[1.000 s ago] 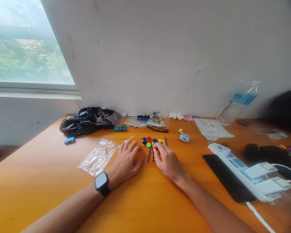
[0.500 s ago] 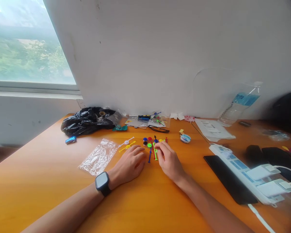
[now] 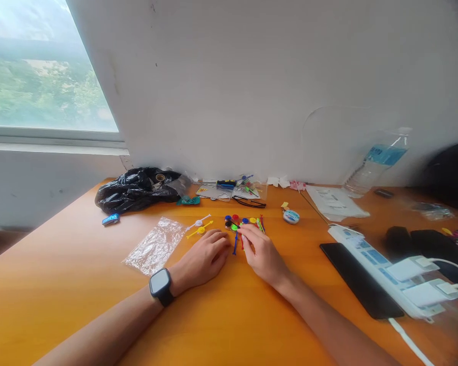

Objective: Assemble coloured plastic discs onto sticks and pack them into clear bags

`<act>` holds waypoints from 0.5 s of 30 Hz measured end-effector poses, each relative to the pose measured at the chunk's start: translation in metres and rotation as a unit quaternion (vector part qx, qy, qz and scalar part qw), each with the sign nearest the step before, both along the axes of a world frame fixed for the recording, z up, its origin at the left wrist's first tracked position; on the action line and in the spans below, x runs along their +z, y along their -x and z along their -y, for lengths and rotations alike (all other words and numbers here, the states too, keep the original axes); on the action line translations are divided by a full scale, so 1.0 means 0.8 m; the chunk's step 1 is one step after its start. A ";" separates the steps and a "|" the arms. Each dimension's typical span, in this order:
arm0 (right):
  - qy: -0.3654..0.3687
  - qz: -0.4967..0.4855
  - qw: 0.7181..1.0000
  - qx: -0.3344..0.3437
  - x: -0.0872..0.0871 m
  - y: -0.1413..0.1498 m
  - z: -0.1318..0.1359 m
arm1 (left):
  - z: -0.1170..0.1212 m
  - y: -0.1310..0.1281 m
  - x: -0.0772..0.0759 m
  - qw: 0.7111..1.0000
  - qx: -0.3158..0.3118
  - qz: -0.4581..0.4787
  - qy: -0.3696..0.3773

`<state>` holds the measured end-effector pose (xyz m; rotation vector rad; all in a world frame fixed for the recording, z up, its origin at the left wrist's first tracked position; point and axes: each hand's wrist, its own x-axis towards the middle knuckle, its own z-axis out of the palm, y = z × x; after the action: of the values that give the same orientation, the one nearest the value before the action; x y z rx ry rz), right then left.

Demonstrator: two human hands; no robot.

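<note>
Between the thumb and fingers of my right hand [image 3: 266, 254] is a black plastic arrow [image 3: 235, 223], its tip pointing left over the small round pieces. My left hand [image 3: 204, 258] lies palm down on the table, fingers loosely curved and holding nothing visible. Around the fingertips sit a red disc [image 3: 235, 217], a green disc [image 3: 234, 228], a blue disc [image 3: 245, 220] and a yellow disc [image 3: 253, 220]. A blue arrow stick [image 3: 235, 245] lies between the hands. Left of them are a yellow arrow [image 3: 201, 231] and a white arrow [image 3: 198, 223]. My right hand partly hides more sticks.
A clear plastic bag [image 3: 154, 246] lies left of my hands. Farther back are a black plastic bag [image 3: 137, 190], a blue packet [image 3: 111, 219] and a round white container [image 3: 290, 217]. At the right are a black phone [image 3: 359, 279], a power strip [image 3: 381, 269] and a bottle [image 3: 383, 157].
My right hand has shifted slightly left, and the black arrow has swung from pointing away to pointing left. My left hand has stayed in place.
</note>
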<state>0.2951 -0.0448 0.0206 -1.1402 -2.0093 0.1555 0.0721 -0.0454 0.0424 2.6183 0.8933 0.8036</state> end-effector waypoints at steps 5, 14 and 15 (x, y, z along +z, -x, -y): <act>0.025 0.027 0.999 -0.001 0.000 0.003 0.004 | -0.002 0.000 -0.005 1.000 0.012 0.005 -0.003; 0.035 0.052 0.998 0.000 -0.004 0.000 0.003 | -0.001 0.000 -0.003 1.000 0.017 -0.002 0.004; 0.036 0.053 0.998 -0.002 -0.004 0.000 0.003 | -0.001 0.000 -0.002 1.000 0.016 -0.001 0.004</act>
<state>0.2948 -0.0469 0.0171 -1.2199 -2.1099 0.1709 0.0718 -0.0445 0.0404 2.6052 0.9406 0.8035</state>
